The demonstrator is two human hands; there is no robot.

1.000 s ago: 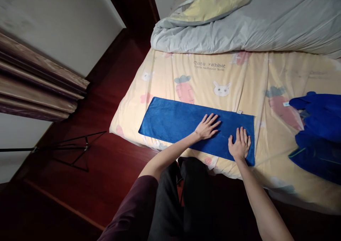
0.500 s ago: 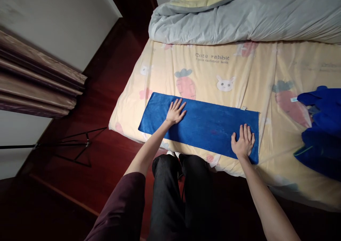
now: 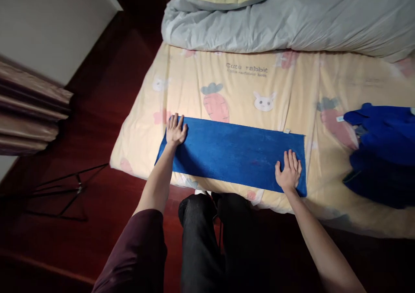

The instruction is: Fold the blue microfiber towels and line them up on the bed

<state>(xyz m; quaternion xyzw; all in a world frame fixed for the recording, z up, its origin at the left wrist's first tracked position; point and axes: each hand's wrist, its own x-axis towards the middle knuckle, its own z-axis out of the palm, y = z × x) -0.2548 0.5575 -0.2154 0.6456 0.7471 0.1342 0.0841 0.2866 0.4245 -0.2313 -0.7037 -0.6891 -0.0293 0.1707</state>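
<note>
A long blue towel (image 3: 233, 152) lies flat, folded into a narrow strip, on a yellow bed sheet (image 3: 246, 90) printed with carrots and rabbits. My left hand (image 3: 175, 129) rests palm down on the towel's far left end, fingers spread. Palm down as well, my right hand (image 3: 288, 171) presses the towel's near right corner. Neither hand grips anything.
A heap of more blue cloth (image 3: 382, 150) lies on the bed at the right. A grey duvet (image 3: 292, 16) is bunched along the far side. Dark red wood floor, a black stand's legs (image 3: 61, 189) and brown curtains (image 3: 29, 120) are at the left.
My left hand has slid leftward along the towel from near its middle to its left end. My right hand has stayed at the right corner.
</note>
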